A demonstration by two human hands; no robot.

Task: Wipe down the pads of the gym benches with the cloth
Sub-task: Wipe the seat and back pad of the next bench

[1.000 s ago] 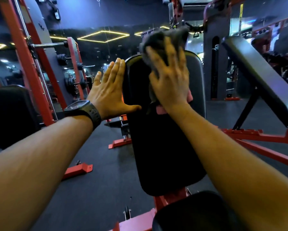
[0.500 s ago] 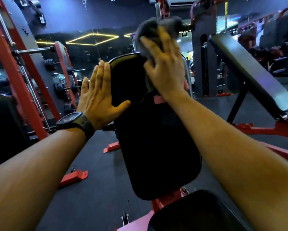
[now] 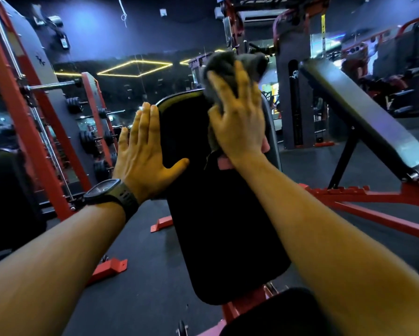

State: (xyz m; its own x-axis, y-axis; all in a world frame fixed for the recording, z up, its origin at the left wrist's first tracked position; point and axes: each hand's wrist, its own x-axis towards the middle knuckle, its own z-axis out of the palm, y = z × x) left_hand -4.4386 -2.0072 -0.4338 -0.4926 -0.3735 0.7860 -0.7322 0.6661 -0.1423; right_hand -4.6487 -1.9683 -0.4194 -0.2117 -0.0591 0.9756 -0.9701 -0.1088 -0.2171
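A black upright back pad (image 3: 223, 224) of a red-framed bench stands in front of me, with its seat pad (image 3: 271, 314) at the bottom edge. My right hand (image 3: 240, 122) presses a grey cloth (image 3: 228, 66) flat against the top of the back pad, fingers spread and straight; the cloth bulges above the pad's upper rim. My left hand (image 3: 145, 151), wearing a black watch, lies flat against the pad's left edge with straight fingers and the thumb on the pad's face.
A second inclined bench pad (image 3: 359, 112) on a red frame stands to the right. A red rack with weight plates (image 3: 58, 132) rises at the left, beside another black pad (image 3: 7, 197). Dark rubber floor (image 3: 135, 287) surrounds the bench.
The cloth and my right hand stay near the pad's top, shifting slightly right. My left hand keeps bracing the left edge. The view has swung a little.
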